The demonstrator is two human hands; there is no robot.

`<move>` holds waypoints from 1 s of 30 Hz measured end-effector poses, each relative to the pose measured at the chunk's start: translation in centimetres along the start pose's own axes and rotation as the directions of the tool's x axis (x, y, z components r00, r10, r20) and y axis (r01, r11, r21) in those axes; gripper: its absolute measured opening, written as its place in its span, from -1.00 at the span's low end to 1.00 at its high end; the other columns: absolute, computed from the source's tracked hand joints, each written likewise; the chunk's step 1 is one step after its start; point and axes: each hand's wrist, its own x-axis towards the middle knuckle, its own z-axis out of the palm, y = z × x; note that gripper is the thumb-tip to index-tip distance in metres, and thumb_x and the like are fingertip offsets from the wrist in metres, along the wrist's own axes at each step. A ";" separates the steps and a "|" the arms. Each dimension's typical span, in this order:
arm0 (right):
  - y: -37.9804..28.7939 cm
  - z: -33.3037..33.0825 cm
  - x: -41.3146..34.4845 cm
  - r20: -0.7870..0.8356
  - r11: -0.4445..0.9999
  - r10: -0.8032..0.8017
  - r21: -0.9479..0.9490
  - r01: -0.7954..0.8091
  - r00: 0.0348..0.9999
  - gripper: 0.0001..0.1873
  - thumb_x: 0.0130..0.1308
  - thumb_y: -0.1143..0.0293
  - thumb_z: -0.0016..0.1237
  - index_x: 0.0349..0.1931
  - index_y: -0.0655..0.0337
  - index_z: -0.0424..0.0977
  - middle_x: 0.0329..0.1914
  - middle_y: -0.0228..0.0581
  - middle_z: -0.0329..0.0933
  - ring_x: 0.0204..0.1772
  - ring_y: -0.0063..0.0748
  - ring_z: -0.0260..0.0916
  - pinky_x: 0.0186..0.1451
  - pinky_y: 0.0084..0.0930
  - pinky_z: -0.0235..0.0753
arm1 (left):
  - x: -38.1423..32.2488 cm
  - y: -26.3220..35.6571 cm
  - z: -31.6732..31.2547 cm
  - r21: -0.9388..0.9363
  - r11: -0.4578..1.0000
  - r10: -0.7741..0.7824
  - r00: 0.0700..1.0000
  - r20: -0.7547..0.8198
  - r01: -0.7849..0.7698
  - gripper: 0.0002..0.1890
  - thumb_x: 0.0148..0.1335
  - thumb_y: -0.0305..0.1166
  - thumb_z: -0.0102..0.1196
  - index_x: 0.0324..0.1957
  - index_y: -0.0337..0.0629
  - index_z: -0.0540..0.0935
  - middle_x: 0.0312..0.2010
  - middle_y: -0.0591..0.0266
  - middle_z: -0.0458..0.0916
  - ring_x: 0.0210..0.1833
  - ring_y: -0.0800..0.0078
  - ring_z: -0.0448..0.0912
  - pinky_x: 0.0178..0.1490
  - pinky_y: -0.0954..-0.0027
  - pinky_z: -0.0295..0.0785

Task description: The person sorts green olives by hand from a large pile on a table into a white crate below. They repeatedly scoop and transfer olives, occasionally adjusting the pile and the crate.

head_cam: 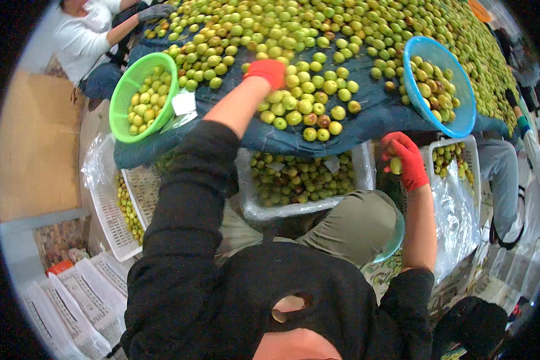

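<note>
Both of my hands wear red gloves. My left hand [266,73] reaches into loose green jujubes [304,106] on the dark blue cloth [360,132]; its fingertips are hidden and blurred. At the cloth's near edge, right of the lined crate, my right hand [405,159] grips a single green jujube [395,165]. Above that hand, a blue plastic basket [467,96] holds jujubes, several of them brownish. A bright green basket [117,110] with greener fruit leans to the left of my left arm. Below the cloth edge, a plastic-lined crate [247,207] holds many darker-looking jujubes.
A large heap of jujubes [270,20] covers the far side. White crates with fruit stand left [105,220] and right [475,164], the right one partly under clear plastic [454,216]. A person in white [83,40] sits far left. Stacked white crates [72,306] lie lower left.
</note>
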 end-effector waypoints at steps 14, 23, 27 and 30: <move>4.0 -2.4 -4.5 0.023 0.877 -0.102 0.474 0.079 0.995 -0.51 0.35 -0.11 -0.28 -0.04 0.12 0.43 -0.11 -0.27 0.55 -0.21 -0.49 0.52 -0.50 -0.59 0.49 | -11.4 26.4 -5.5 -0.327 0.561 0.672 0.649 -0.355 -0.760 -0.45 0.08 -0.12 0.24 0.13 0.01 0.48 -0.43 0.18 0.60 -0.42 0.31 0.58 -0.38 0.35 0.44; 35.6 -10.5 -15.4 -0.411 0.231 0.586 0.911 0.342 0.698 -0.58 0.36 0.10 -0.13 0.13 0.08 0.31 0.12 -0.11 0.37 0.11 -0.10 0.40 -0.02 -0.31 0.60 | -12.0 12.9 0.1 -0.705 0.630 0.101 0.935 -0.341 -0.325 -0.69 0.26 -0.41 0.06 0.05 -0.15 0.58 -0.39 0.43 0.56 -0.38 0.72 0.41 -0.28 0.64 0.32; 46.8 -9.0 -16.2 -0.410 0.196 0.746 0.888 0.415 0.525 -0.62 0.33 0.25 -0.06 0.12 0.09 0.30 0.20 -0.09 0.32 0.21 -0.01 0.27 0.24 -0.04 0.38 | -11.4 2.8 1.5 -0.664 0.735 -0.102 0.946 -0.308 -0.138 -0.68 0.26 -0.34 0.07 0.05 -0.14 0.58 -0.17 0.27 0.61 -0.16 0.57 0.54 -0.11 0.52 0.43; 45.8 -9.2 -15.1 -0.400 0.194 0.636 0.911 0.364 0.660 -0.59 0.40 0.15 -0.27 0.17 0.09 0.33 0.11 -0.24 0.47 0.07 -0.13 0.42 0.17 -0.26 0.43 | -11.6 -1.0 1.2 -0.431 0.901 -0.120 0.929 -0.350 -0.046 -0.55 0.15 -0.21 0.14 0.07 -0.17 0.55 -0.09 0.00 0.60 -0.09 0.20 0.58 0.01 0.28 0.45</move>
